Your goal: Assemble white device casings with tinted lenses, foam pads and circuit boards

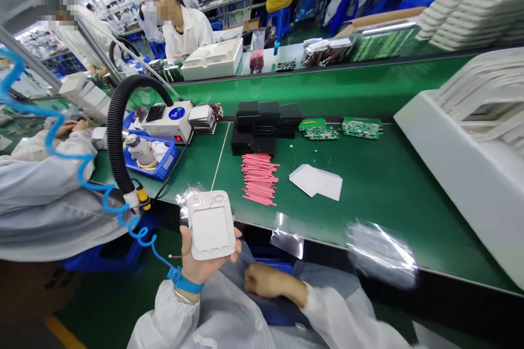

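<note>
My left hand [198, 269] is closed around a white plastic housing [212, 227], its fingertips curled over the right edge. The housing lies face up on my palm, with a plain rectangular panel in its middle and small cut-outs along the top. A thin wire with a small plug hangs out on its left. Around that wrist is a blue strap [185, 281] with a coiled blue cord. Low over my lap, my right hand [264, 282] is curled into a fist; whatever it may hold is hidden. Pink strips [259, 180] lie on the green bench [368, 196] beyond both hands.
Black blocks [262, 122], green circuit boards [360, 128] and white sheets [317, 181] lie farther back. Clear film [382, 253] overhangs the front edge. A black hose [117, 136] and blue tray [164, 166] stand left. A white bin [458, 174] stands right. A co-worker's sleeve [53, 191] is at left.
</note>
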A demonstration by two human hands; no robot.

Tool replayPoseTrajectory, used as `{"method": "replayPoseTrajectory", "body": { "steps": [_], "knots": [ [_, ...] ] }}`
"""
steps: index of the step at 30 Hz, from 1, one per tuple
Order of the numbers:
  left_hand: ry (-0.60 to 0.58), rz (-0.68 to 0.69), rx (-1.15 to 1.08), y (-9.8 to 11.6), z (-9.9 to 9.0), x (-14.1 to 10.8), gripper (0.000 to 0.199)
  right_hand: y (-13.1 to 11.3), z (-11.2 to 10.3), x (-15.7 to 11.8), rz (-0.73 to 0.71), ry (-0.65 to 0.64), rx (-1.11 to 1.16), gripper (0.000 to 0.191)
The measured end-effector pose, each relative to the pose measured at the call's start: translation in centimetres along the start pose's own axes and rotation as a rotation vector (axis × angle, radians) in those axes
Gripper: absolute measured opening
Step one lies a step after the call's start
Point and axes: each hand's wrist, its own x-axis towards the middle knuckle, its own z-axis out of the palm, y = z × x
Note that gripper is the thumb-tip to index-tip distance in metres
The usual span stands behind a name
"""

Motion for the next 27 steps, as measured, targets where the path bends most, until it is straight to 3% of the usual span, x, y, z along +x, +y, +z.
{"method": "replayPoseTrajectory", "body": {
  "steps": [3,8,10,14,16,19,21,24,27],
  "knots": [
    [-0.001,0.007,-0.023,-1.5,-0.1,-0.1,0.092,-0.3,-0.8,-2.4,0.018,-0.008,0.056,0.026],
    [-0.111,-0.129,-0.022,-4.5,0.0,-0.1,0.097,-3.8,-3.9,-5.1,-0.104,0.547,0.379,0.031],
    [-0.156,-0.147,0.015,-5.3,0.0,-0.2,0.094,-5.0,-5.0,-4.8,-0.147,0.650,0.382,0.025],
    [-0.162,-0.094,0.025,-5.6,-0.1,-0.8,0.088,-6.5,-5.6,-3.7,-0.226,0.669,0.166,0.012],
    [-0.116,-0.047,-0.012,-5.0,-0.2,-0.9,0.082,-7.0,-5.6,-3.5,-0.301,0.611,0.033,0.005],
    [-0.103,-0.078,-0.074,-3.7,0.1,-0.7,0.075,-7.5,-6.9,-2.9,-0.339,0.515,-0.110,0.024],
    [-0.087,-0.092,-0.103,-2.9,0.5,-0.3,0.073,-7.3,-8.7,-2.0,-0.313,0.560,-0.190,0.032],
    [-0.006,-0.044,-0.074,-1.9,1.0,0.2,0.071,-6.5,-11.5,0.4,-0.209,0.687,-0.449,0.015],
    [0.050,-0.048,-0.027,-1.3,1.2,0.6,0.072,-5.2,-13.0,2.8,-0.118,0.694,-0.668,0.001]
  ]
}}
